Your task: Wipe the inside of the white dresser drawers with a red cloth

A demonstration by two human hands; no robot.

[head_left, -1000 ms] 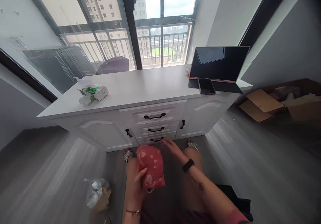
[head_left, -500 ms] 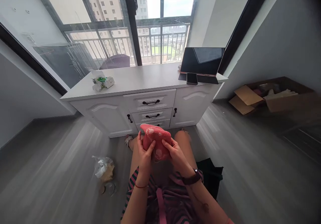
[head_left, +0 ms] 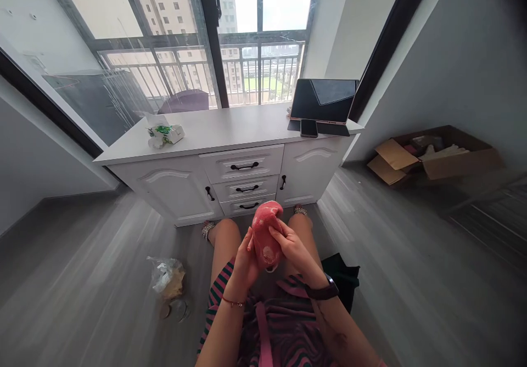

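Observation:
I sit on the floor facing a white cabinet point(head_left: 173, 188). A red cloth with pale spots point(head_left: 266, 232) is bunched upright between both my hands above my lap. My left hand point(head_left: 246, 260) grips its left side with fingers curled. My right hand point(head_left: 293, 246), with a dark watch on the wrist, pinches the cloth's right side. The cloth is folded narrow and its lower end hangs between my knees.
The cabinet has three drawers with black handles point(head_left: 244, 165). A tablet point(head_left: 323, 101) with a phone point(head_left: 308, 128) stands on its right end, a tissue pack point(head_left: 166, 133) on its left. A plastic bag point(head_left: 168, 276) lies on the floor left; cardboard boxes point(head_left: 436, 156) stand right.
My right hand came back from the drawers and took hold of the cloth. Both hands have since bunched it narrower and turned it upright. The view pulled back from the cabinet.

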